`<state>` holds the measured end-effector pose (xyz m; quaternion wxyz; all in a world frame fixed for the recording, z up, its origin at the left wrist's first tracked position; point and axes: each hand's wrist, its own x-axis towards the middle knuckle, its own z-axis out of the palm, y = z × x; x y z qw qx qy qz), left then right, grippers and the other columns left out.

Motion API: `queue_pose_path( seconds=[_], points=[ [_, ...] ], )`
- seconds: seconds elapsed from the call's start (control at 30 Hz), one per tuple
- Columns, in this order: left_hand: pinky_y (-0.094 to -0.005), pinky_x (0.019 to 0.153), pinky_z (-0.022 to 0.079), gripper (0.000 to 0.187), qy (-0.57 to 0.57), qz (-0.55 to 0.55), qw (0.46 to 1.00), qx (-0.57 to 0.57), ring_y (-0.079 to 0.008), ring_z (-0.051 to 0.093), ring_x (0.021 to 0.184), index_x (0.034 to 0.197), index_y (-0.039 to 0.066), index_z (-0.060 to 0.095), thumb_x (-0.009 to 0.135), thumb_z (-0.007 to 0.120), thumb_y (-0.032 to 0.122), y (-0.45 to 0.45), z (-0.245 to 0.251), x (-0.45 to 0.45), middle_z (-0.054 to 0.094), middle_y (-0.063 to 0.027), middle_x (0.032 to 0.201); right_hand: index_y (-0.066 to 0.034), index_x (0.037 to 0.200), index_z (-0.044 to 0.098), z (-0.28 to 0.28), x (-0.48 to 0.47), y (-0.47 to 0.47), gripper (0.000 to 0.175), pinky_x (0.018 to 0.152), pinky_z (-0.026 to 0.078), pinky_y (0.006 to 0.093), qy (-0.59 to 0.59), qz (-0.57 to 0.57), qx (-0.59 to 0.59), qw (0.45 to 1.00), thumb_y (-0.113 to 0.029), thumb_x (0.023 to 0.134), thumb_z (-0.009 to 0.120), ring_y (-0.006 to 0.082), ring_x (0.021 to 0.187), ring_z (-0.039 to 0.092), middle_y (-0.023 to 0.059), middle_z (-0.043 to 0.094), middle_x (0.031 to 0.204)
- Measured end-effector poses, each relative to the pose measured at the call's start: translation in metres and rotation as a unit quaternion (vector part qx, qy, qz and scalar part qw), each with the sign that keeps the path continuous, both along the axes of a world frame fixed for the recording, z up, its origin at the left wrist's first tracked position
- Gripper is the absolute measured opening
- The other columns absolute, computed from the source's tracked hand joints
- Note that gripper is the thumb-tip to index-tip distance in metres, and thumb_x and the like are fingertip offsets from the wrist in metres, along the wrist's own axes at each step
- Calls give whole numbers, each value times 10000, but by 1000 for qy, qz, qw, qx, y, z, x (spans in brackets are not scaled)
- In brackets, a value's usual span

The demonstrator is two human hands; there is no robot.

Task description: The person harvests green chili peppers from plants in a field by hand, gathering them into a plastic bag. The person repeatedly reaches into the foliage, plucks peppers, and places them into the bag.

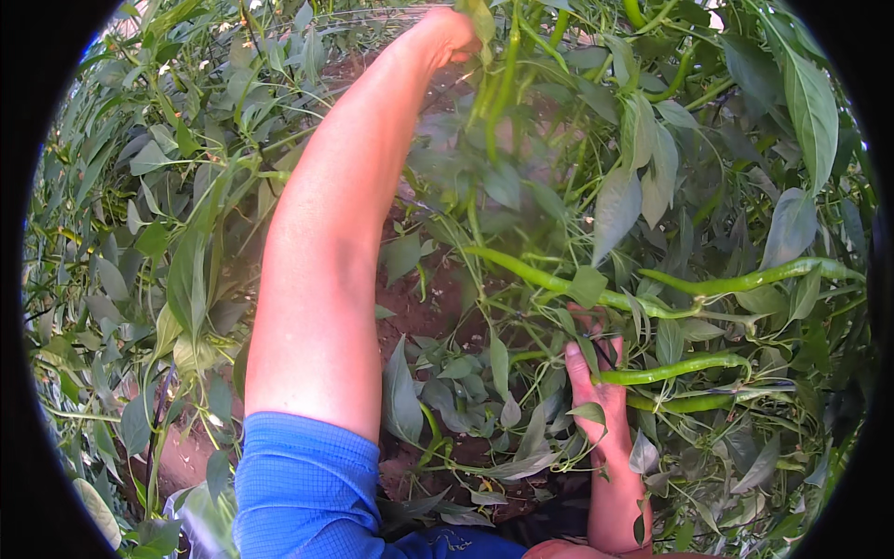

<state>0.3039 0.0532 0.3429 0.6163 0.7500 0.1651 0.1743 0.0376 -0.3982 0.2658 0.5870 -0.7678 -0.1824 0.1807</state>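
Observation:
My left hand (450, 36) reaches to the far top of the view, its fingers curled beside a pale green leaf (481, 28) of a pepper plant. The leaf and stems hide its fingertips, so whether it grips anything is unclear. Lower right, my right hand (602, 381) is among the stems, thumb pointing up and fingers partly covered by leaves. Across its palm side lies a long green chili pepper (674, 370). Just above it hang another long pepper (559, 281) and a curved pepper (761, 279). A further pepper (688, 404) lies beside the right wrist.
Dense pepper foliage (105, 279) fills both sides. Several slim peppers (504, 91) hang near the left hand. Brown soil (412, 314) shows between the plants. Clear plastic sheeting or a bag (206, 520) is at lower left, beside my blue sleeve (307, 482).

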Motion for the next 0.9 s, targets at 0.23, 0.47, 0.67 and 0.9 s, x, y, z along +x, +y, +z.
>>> queue_pose_path(
  seconds=[0.23,0.47,0.67,0.9],
  points=[
    [-411,731,604,240,61,-50,997,-25,-240,652,998,1203,67,651,1000,568,163,-14,-30,-6,673,-87,1129,-21,1548,350,-5,1,1,539,1173,341,378,-6,5,57,998,-148,1064,551,238,1381,476,126,522,1486],
    [-382,760,621,259,55,-127,980,-142,-245,748,889,1223,48,604,1056,463,187,-17,-41,-27,728,-126,1067,-22,1500,433,-2,2,1,497,1167,342,380,-2,14,45,999,-201,1059,576,234,1381,475,123,521,1504],
    [-369,894,579,248,25,-251,958,-139,-193,709,1013,1138,73,648,1022,618,290,-6,-52,-62,722,-69,1112,-23,1504,460,-2,-1,3,507,1178,326,385,-21,-14,11,1000,-234,1060,583,245,1397,465,120,521,1511],
    [-359,925,567,410,79,-375,922,-61,-161,689,1061,1279,95,633,953,724,326,9,-53,-69,718,-60,1180,-40,1519,412,-7,-2,4,526,1174,355,399,33,-28,91,995,-194,1053,600,245,1379,495,132,538,1490]
  ],
)
